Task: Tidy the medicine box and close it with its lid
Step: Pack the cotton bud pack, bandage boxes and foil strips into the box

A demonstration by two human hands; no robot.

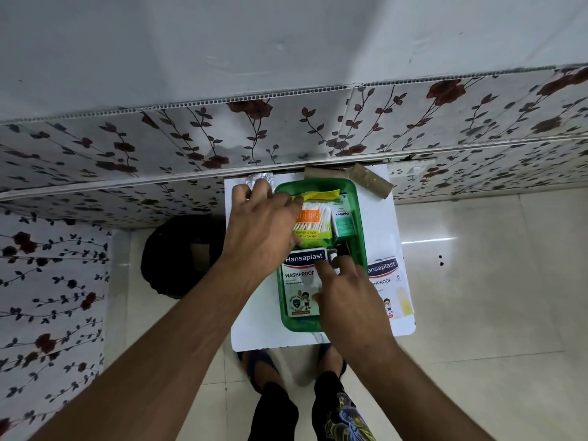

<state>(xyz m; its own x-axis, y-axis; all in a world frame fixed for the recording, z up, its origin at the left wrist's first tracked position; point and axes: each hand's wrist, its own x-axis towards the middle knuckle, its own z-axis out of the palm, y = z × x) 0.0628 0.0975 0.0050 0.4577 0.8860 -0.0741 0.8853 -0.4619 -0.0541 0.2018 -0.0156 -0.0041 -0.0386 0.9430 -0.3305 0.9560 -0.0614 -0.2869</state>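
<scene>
Packing's underway: green medicine box [358,218] sits on the white table [254,332], left hand [261,227] fingers spread loose over the swab pack [313,226], right hand [346,294] fingertips pressing the plaster carton [299,281] flat. Lay everything level so the lid shuts.

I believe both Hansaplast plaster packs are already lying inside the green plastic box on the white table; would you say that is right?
Not quite. The head view shows only one Hansaplast plaster pack inside the green plastic box; the second Hansaplast pack lies outside it, on the white table by the box's right side.
</scene>
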